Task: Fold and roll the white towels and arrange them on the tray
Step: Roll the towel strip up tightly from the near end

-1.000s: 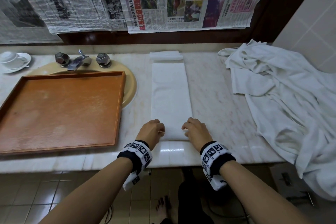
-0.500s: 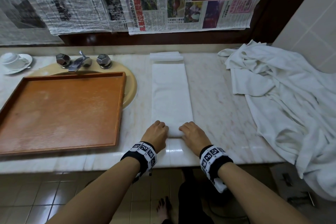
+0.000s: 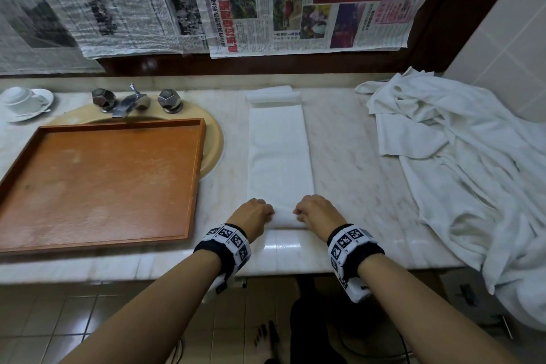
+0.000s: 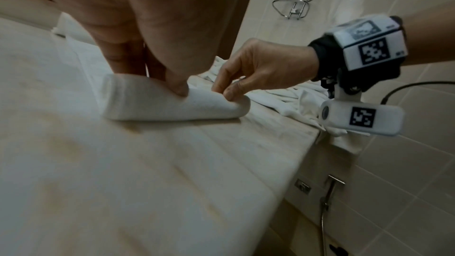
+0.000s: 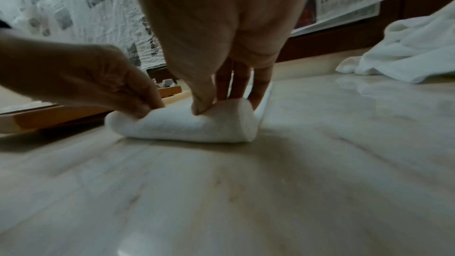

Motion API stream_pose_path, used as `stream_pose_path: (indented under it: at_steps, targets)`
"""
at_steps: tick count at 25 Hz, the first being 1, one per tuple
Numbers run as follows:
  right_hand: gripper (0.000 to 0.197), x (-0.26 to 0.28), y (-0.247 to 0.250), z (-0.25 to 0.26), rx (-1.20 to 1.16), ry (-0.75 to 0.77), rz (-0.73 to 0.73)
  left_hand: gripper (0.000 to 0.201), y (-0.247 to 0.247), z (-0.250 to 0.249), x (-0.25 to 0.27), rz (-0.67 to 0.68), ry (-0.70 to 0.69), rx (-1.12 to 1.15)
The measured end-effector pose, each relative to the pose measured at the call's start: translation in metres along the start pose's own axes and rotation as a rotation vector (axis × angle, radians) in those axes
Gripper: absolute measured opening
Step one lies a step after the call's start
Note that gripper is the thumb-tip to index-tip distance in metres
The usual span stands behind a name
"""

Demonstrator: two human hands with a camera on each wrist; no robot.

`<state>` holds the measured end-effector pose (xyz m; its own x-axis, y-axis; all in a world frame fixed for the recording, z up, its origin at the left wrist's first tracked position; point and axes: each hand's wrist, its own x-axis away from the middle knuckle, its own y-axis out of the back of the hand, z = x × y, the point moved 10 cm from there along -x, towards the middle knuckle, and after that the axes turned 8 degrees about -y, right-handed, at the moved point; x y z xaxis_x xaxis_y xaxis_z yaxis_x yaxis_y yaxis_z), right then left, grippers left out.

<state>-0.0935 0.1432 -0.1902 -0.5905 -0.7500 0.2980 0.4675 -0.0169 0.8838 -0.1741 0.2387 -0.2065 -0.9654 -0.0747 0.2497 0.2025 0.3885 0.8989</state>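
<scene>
While both hands work its near end, the towel: a long folded strip (image 3: 279,151) lying on the marble counter (image 3: 354,162) just right of the tray, its near end rolled into a short tube.
Left hand (image 3: 252,214): fingers curled over the roll's left part, thumb pinching it from the near side.
Right hand (image 3: 317,213): curled round the roll's right part, pinching likewise.
Tray (image 3: 195,162): wooden, lying over the basin, nothing on it.
Loose towels (image 3: 461,162): heaped at the counter's right end.
Small folded towel (image 3: 273,96): at the strip's far end.

Cup and saucer (image 3: 22,102), tap (image 3: 130,100), perhaps newspapers (image 3: 295,0) above.
</scene>
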Motion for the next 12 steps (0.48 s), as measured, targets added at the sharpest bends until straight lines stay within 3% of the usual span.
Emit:
stream_pose_path:
  at_steps: [3,5,9,12]
  targets:
    - [0.012,0.012,0.003,0.026,0.134,0.086,-0.218,0.022,0.011,-0.003,-0.004,-0.081,0.047,-0.095]
    - [0.024,0.024,-0.006,0.038,0.156,0.141,-0.272,0.020,0.016,-0.010,-0.004,-0.120,0.054,-0.105]
    - [0.032,0.022,-0.007,0.039,0.091,0.186,-0.286,0.013,0.015,-0.023,0.005,-0.232,0.007,-0.067]
    - [0.023,0.008,-0.009,0.035,0.074,0.163,-0.233,0.017,0.011,-0.025,0.009,-0.259,-0.027,-0.054]
